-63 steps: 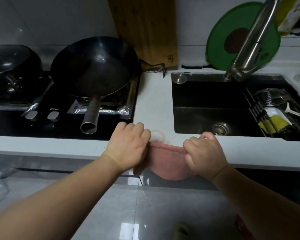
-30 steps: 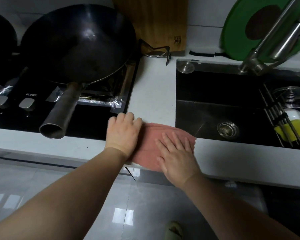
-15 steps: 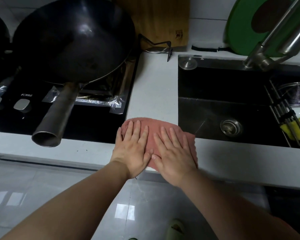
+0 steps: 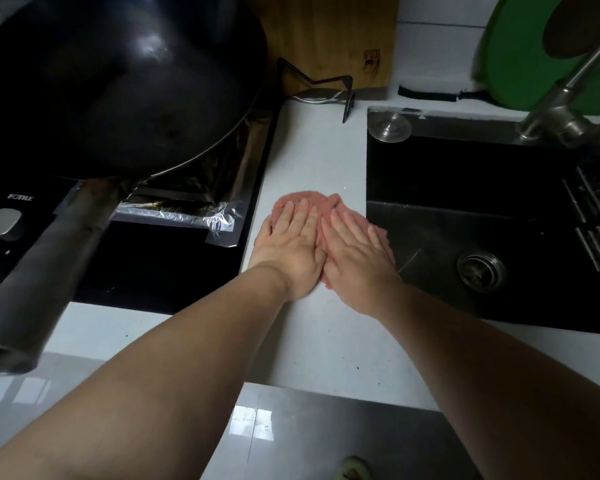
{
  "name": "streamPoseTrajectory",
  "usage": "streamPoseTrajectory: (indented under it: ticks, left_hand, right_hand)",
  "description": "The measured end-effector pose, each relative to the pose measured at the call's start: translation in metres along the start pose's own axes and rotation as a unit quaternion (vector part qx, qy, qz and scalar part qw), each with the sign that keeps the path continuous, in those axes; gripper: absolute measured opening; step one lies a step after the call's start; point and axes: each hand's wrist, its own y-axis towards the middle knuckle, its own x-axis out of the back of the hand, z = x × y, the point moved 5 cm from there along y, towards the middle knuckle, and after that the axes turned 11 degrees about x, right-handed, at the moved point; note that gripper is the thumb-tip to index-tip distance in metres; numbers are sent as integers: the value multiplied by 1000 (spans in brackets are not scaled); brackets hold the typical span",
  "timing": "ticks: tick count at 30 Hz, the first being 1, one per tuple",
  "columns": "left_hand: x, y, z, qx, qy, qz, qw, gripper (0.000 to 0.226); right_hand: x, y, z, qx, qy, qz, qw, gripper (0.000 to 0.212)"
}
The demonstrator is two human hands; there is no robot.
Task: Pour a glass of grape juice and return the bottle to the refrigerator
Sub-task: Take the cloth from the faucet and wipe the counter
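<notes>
1. At the upper left of the frame a big black wok [image 4: 118, 81] sits on a black stove [image 4: 153, 271], and its long gray handle [image 4: 39, 282] points down to the lower left edge
2. Below the wok, shiny foil [image 4: 187, 216] is taped to the stove top, and a silver knob [image 4: 2, 221] shows at the far left
3. Up at the top middle, a wooden cutting board [image 4: 329, 39] leans on the wall, with a small black rack [image 4: 319, 88] just in front of it
4. Right in the middle, a pink cloth [image 4: 305, 199] lies flat on the white counter [image 4: 326, 341], between the stove and the sink
5. The left hand [image 4: 291, 247] is open and pressed flat on the cloth, fingers straight, holding nothing
6. The right hand [image 4: 357, 254] is open and flat too, touching the left hand side by side on the cloth
7. On the right of the frame is a dark sink [image 4: 482, 188] with a round drain [image 4: 482, 271]
8. At the upper right a metal tap [image 4: 565, 109] leans over the sink, with a green round board [image 4: 520, 53] behind it
9. No juice bottle and no glass can be seen in the head view
</notes>
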Motion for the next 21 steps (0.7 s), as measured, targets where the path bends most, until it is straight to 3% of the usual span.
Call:
streamPoseTrajectory:
  ticks: [5,7,11,15,19,21]
  left_hand:
    - [5,18,-7,13,-6,-3,1000,61]
    - [7,17,-11,30,-10,5,999,61]
    - [9,2,-22,31,-44,23,998,62]
    - [-4,-55,-21,14,-55,0,998,66]
    - [-19,-118,-9,-17,-46,13,999,73]
    - [-20,-141,-3,-35,-83,24,996,79]
  right_hand:
    - [8,12,-6,-3,76,-28,997,58]
    - [22,11,-5,3,85,-5,996,55]
    - [46,-4,4,-4,14,68,998,46]
    - [28,-44,17,-1,-20,115,993,50]
    - [29,-107,43,65,-52,-51,995,34]
    - [30,-134,56,79,-76,-89,990,26]
